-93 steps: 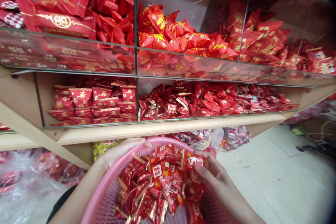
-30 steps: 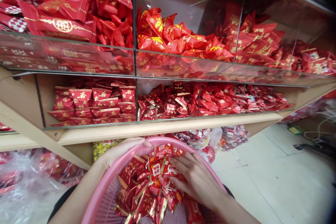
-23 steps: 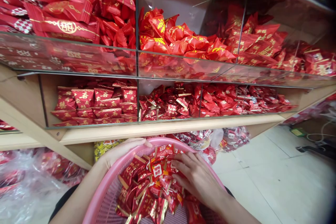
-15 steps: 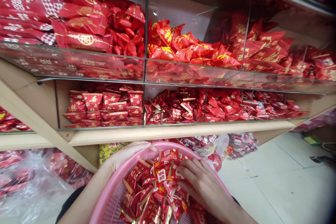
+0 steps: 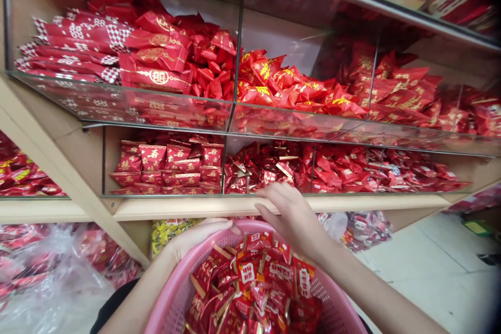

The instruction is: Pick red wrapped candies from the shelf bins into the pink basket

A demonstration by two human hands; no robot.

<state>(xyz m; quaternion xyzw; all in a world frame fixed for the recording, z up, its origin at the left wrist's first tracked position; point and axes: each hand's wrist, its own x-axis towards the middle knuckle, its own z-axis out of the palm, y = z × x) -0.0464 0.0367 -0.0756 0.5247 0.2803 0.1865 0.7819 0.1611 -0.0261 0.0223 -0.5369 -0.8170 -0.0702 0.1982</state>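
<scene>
My left hand [image 5: 199, 236] grips the far left rim of a pink plastic basket [image 5: 172, 287], fingers lying over its edge. Inside is a heap of small red wrapped packets [image 5: 254, 276], some with white labels and others with gold print. Above the basket's far right rim hovers my right hand [image 5: 287, 214], with nothing visible in it. Its fingers are slightly bent and its thumb stands apart, near the wooden shelf edge [image 5: 188, 207]. Behind it, dark red shiny packets [image 5: 258, 164] lie in a lower shelf compartment.
Clear dividers split the shelves into compartments. Patterned red packets [image 5: 156, 75] and bright red ones [image 5: 289, 83] fill the upper row. Gold-printed packets [image 5: 172, 162] are stacked at lower left. Plastic bags [image 5: 50, 276] lie at left; a yellow bag [image 5: 168, 232] sits under the shelf.
My right hand has lifted off the packets in the basket and moved forward over the rim toward the shelf. My left hand keeps its grip. The view has shifted slightly left.
</scene>
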